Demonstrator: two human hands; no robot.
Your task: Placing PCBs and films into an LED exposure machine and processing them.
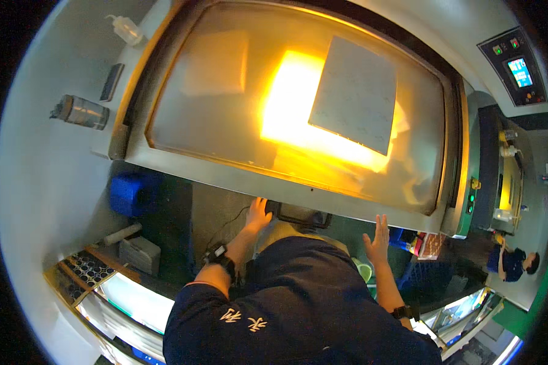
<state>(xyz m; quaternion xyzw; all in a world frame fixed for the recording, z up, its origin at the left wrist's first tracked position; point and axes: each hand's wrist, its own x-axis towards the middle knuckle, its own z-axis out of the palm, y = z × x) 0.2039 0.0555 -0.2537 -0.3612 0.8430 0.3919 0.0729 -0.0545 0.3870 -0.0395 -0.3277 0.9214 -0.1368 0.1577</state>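
A big framed machine bed (225, 172) spreads out ahead of me, its translucent surface lit from below in bright yellow-white. On that surface, right of its middle, lies a grey rectangular sheet (354, 91), slightly turned, with glowing light along its left and lower sides. My left hand (259, 214) is at the bed's front edge, holding nothing, fingers pointing forward; whether they touch the frame I cannot tell. Farther right, my right hand (377, 242) is also empty, with straight fingers and the thumb apart, its fingertips by the same edge.
Left of the bed are a clear squeeze bottle (126, 29), a flat dark block (111, 82) and a cylindrical container (84, 112). A control panel (517, 70) is mounted at upper right. Below stand a blue container (131, 193) and a grey box (140, 255). Another person (510, 264) is at far right.
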